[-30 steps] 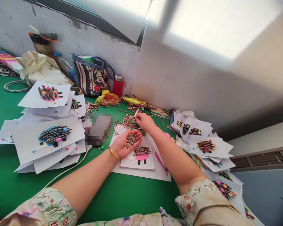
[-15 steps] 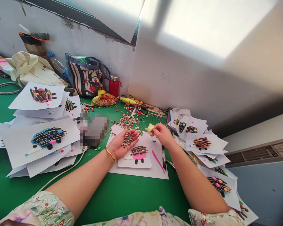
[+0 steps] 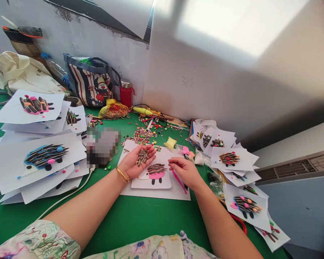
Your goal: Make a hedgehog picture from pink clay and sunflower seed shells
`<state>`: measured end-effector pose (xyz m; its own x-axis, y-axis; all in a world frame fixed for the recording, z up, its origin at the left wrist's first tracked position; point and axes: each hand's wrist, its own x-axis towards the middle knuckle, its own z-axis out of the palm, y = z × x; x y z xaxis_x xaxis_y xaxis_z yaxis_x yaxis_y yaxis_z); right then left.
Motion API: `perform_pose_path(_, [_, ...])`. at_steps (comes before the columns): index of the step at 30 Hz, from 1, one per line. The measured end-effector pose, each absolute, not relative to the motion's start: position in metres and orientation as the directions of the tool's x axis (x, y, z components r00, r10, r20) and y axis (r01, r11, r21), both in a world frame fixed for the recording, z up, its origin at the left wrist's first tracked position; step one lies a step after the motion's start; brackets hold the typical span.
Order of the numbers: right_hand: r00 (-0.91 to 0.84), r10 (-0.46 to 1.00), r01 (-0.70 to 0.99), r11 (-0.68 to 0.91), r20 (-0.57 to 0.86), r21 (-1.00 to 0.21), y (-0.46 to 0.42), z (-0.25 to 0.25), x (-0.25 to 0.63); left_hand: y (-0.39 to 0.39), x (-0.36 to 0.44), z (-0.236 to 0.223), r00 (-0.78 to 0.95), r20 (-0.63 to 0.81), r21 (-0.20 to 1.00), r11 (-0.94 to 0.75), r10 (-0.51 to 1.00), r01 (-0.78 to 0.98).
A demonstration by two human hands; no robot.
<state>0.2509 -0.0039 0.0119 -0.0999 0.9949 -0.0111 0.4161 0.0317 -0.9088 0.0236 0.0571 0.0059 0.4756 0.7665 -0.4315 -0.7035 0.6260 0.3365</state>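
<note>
Since the earlier frame my right hand (image 3: pixel 184 171) has come nearer and lower: before it was pinching a yellow lump (image 3: pixel 170 142) far over the sheet, and now that lump lies alone on the green bench (image 3: pixel 140 216), far of the hand and apart from it. Now the right hand hovers just to the right of the small card (image 3: pixel 151 178) with the pink animal figure (image 3: pixel 156 173), above a pink stick (image 3: pixel 178 180). Its fingers (image 3: pixel 172 162) are curled close together, thumb near forefinger; I cannot tell if something tiny is between them.

My left hand (image 3: pixel 136 162) has stayed in place, palm up and fingers spread wide, carrying a small heap of striped sunflower seeds (image 3: pixel 142 157). It rests over the far left corner of the small card, which lies on a bigger white sheet (image 3: pixel 156 192).

Far of the hands, loose seeds and coloured beads (image 3: pixel 143 135) are scattered on the bench. To the left is a pile of papers with seed figures (image 3: pixel 40 158); to the right, more such papers (image 3: pixel 232 160). By the far wall stand a striped bag (image 3: pixel 90 81) and a red bottle (image 3: pixel 126 94).
</note>
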Motion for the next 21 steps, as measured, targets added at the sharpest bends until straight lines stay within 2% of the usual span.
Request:
perform_pose_path(5, [-0.211, 0.977, 0.543, 0.103, -0.016, -0.833, -0.02, 0.02, 0.231, 0.057, 0.023, 0.004, 0.481, -0.414, 0.349, 0.623, 0.772, -0.7])
perform_pose_path(8, [-0.305, 0.948, 0.667, 0.28, 0.09, -0.691, -0.022, 0.019, 0.222, 0.058, 0.023, 0.002, 0.49, -0.401, 0.343, 0.622, 0.774, -0.704])
perform_pose_path(11, [-0.392, 0.901, 0.7, 0.424, 0.186, -0.575, -0.022, 0.014, 0.213, 0.058, 0.023, 0.001, 0.493, -0.4, 0.339, 0.625, 0.773, -0.703])
perform_pose_path(21, [-0.415, 0.895, 0.739, 0.438, 0.166, -0.513, -0.024, 0.004, 0.196, 0.057, 0.023, 0.003, 0.489, -0.407, 0.34, 0.625, 0.772, -0.703])
